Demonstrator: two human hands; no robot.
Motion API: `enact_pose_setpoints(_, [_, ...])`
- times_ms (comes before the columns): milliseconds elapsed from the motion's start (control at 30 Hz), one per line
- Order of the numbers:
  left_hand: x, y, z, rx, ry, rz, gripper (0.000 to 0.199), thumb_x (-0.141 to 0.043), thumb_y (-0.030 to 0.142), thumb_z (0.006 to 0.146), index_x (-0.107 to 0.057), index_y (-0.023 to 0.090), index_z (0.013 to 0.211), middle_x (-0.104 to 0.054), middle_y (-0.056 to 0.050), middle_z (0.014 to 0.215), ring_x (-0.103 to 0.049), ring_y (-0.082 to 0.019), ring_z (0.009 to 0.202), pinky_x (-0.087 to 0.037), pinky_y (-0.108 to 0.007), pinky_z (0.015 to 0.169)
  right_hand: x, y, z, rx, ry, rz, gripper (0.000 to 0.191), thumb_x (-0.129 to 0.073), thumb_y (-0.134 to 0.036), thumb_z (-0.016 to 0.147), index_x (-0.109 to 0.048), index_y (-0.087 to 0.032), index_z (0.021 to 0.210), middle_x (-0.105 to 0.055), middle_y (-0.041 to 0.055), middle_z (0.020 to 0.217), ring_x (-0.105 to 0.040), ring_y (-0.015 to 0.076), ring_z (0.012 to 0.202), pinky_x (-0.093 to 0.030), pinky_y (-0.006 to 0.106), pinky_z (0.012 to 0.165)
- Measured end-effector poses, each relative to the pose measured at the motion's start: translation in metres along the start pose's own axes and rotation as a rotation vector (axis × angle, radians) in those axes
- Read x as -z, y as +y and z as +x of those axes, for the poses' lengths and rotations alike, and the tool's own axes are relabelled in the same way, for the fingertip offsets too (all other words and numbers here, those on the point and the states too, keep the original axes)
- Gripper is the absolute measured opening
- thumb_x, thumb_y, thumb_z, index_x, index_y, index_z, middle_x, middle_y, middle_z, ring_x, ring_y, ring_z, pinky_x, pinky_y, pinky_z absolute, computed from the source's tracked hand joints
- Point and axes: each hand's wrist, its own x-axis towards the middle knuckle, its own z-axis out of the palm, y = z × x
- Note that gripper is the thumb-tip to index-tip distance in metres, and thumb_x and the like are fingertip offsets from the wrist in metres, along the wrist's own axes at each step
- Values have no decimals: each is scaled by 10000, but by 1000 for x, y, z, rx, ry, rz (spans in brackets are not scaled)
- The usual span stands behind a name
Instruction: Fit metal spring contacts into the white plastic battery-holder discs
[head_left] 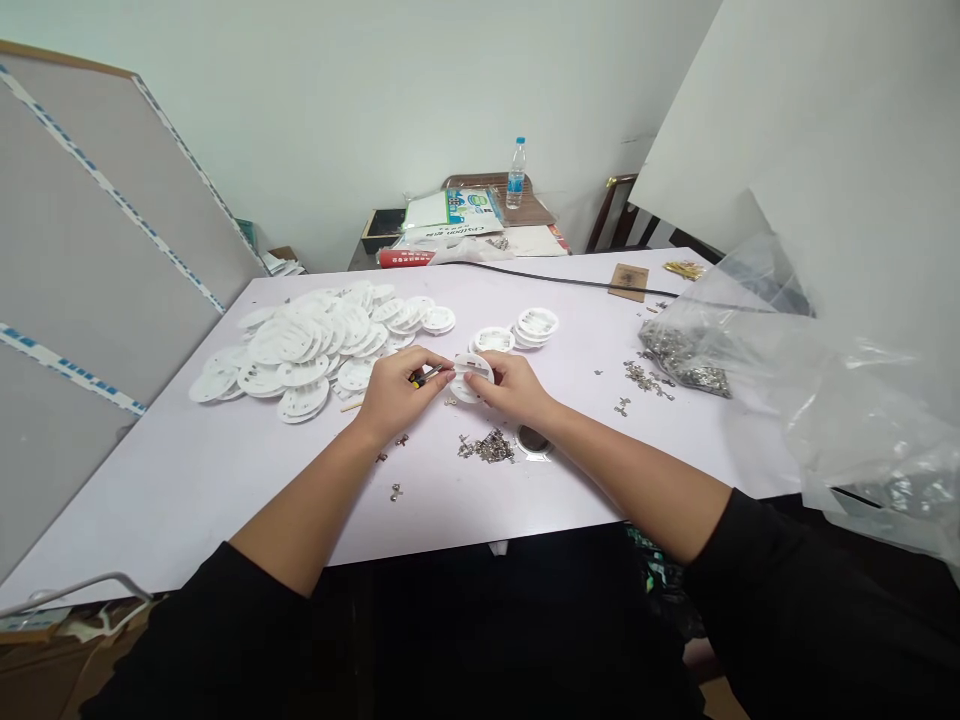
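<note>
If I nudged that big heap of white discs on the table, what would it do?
The heap would probably slide and spread, as its discs lie overlapped at uneven tilts. Each disc is likely stiff, keeping its flat, round shape, and looks thin enough to be light.

Looks like sm. assembly workshop: white worktable [577, 495] w/ big pile of white round discs [300, 345] on left, heap of sm. metal pcs [495, 446] near middle, clear bag [686, 355] w/ more pcs at right. Grey partition [97, 230] left, plain wall [360, 100] far side.
</note>
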Motion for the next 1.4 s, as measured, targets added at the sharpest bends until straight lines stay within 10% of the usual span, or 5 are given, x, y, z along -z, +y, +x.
enact_pose_setpoints(1400, [-7,-5,1,152,-69,32,299,-726,463,776,-701,174,851,-711,6,898,-482,-35,711,-363,-194,705,-5,-2,-1,35,-2,-125,177,-510,-249,794,-573,-107,708,-526,10,729,-433,53,685,-320,205,680])
